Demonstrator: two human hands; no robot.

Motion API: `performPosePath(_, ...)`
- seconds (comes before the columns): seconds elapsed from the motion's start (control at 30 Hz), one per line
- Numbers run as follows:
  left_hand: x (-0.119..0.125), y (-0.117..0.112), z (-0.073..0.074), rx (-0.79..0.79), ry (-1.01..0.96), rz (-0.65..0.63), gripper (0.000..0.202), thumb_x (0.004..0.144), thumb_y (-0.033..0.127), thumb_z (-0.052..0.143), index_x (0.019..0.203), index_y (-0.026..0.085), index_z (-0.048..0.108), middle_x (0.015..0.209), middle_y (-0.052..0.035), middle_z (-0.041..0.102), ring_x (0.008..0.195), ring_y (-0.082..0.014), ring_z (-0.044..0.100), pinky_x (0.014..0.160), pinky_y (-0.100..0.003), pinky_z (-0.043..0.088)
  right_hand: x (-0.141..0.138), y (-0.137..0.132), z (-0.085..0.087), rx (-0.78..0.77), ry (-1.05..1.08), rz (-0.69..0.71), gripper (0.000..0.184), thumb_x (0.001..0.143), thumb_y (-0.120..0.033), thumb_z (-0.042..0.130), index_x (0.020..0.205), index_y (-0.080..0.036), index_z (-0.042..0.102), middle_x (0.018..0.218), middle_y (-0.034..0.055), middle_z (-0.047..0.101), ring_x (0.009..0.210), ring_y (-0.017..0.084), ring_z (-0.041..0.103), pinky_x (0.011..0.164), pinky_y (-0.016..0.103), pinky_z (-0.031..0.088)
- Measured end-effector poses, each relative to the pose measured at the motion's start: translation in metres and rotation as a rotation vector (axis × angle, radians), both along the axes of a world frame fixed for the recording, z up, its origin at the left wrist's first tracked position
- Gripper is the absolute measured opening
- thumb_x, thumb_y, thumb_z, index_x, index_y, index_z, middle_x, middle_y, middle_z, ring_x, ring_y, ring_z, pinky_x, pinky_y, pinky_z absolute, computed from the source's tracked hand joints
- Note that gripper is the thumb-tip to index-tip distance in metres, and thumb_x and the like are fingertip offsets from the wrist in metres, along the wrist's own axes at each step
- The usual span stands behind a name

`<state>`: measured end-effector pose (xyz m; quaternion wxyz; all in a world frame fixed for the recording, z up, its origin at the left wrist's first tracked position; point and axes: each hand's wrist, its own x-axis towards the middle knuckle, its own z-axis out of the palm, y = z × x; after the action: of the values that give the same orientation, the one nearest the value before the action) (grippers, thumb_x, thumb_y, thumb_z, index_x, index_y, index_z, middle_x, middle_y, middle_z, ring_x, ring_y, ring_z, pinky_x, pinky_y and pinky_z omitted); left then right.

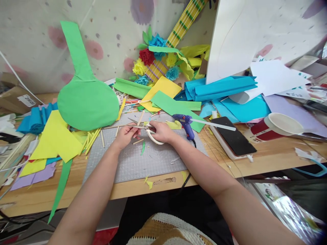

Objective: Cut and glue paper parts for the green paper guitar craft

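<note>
Over the grey cutting mat [153,163], my right hand [162,131] grips a pair of scissors [154,140] by its white handles. The blades are parted and point left. My left hand [125,136] pinches a thin wooden stick [109,127] that lies sideways and reaches the scissors; its exact place between the blades is too small to tell. Short stick pieces [138,141] and a green paper scrap [143,148] lie on the mat just below the hands. A purple glue gun [186,125] with a long glue stick rests right of my right hand.
A green paper guitar shape [88,102] leans at the back left. Yellow paper [55,136] lies beneath it. Behind the mat are green sheets [173,107] and blue crepe paper [222,90]. On the right are a phone [233,134] and a paper cup [273,127].
</note>
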<state>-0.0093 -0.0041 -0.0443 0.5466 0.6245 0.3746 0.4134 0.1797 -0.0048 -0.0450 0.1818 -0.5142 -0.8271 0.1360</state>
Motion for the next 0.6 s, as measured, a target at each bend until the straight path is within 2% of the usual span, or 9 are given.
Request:
performPosePath(0.13, -0.002, -0.0017, 0.0016, -0.117, -0.124, -0.086, 0.025, 0.071, 0.037, 0.063, 0.069, 0.012, 0.059, 0.053, 0.0033, 0.046, 0.041, -0.0034, 0.032, 0.045, -0.024, 0.049, 0.0006, 0.0016, -0.0019, -0.009, 0.091, 0.07, 0.019, 0.074, -0.036, 0.048, 0.079, -0.018, 0.052, 0.076, 0.0026, 0.059, 0.062, 0.013, 0.045, 0.056, 0.023, 0.026)
performPosePath(0.3, -0.0068, -0.003, 0.0039, -0.3, -0.275, -0.18, 0.021, 0.069, 0.03, 0.066, 0.07, 0.011, 0.059, 0.047, 0.0059, 0.035, 0.038, -0.0028, 0.029, 0.035, -0.018, 0.04, -0.0003, 0.0016, -0.0014, 0.0, 0.166, 0.157, 0.018, 0.073, -0.035, 0.047, 0.077, -0.018, 0.05, 0.075, 0.0017, 0.055, 0.064, 0.013, 0.043, 0.058, 0.023, 0.028)
performPosePath(0.43, -0.008, -0.0023, 0.0063, -0.411, -0.339, -0.219, 0.018, 0.066, 0.026, 0.067, 0.064, 0.01, 0.057, 0.045, 0.0064, 0.03, 0.036, -0.0025, 0.027, 0.03, -0.015, 0.032, -0.0011, 0.001, 0.0, 0.026, 0.177, 0.155, 0.016, 0.071, -0.034, 0.048, 0.073, -0.018, 0.048, 0.071, 0.001, 0.054, 0.062, 0.012, 0.041, 0.056, 0.023, 0.026)
performPosePath(0.6, -0.0088, 0.0001, 0.0056, -0.451, -0.373, -0.238, 0.018, 0.064, 0.025, 0.068, 0.063, 0.01, 0.058, 0.044, 0.0063, 0.028, 0.036, -0.0022, 0.024, 0.028, -0.013, 0.027, -0.002, 0.0, 0.0009, 0.04, 0.169, 0.117, 0.016, 0.07, -0.034, 0.049, 0.067, -0.018, 0.047, 0.065, -0.0004, 0.052, 0.057, 0.011, 0.037, 0.054, 0.023, 0.023)
